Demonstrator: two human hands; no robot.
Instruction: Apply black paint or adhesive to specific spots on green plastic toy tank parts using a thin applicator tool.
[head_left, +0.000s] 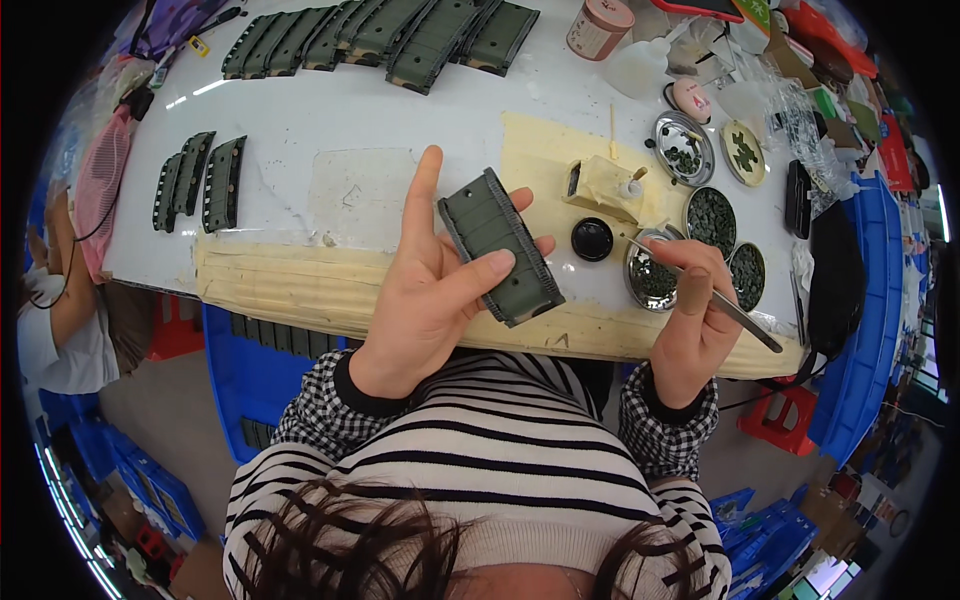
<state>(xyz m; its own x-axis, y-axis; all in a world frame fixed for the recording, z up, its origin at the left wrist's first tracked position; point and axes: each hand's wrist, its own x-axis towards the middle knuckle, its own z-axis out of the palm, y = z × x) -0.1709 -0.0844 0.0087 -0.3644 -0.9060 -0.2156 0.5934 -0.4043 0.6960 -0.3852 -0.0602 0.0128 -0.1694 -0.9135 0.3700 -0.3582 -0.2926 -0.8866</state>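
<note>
My left hand (405, 310) holds a dark green, ribbed rectangular plastic piece (482, 218), tilted over the table's front part. The thumb presses on its face, the index finger points away, and other fingertips show past its far edge. My right hand (697, 315) grips metal tweezers (748, 320) between thumb and fingers. Their tip reaches toward a round tin (628, 278) of small dark green parts (655, 284); whether the tip holds a part is too small to tell. Just left of that tin lies a round black cap (592, 239).
Two more tins (688, 215) of green bits stand right, below a silver dish (660, 150) and a pale lid (730, 165). Behind the cap sits a tape-wrapped block (600, 190) with a stick. Green panels (430, 50) line the far edge; smaller ones (223, 185) lie left. Another person (70, 330) sits left.
</note>
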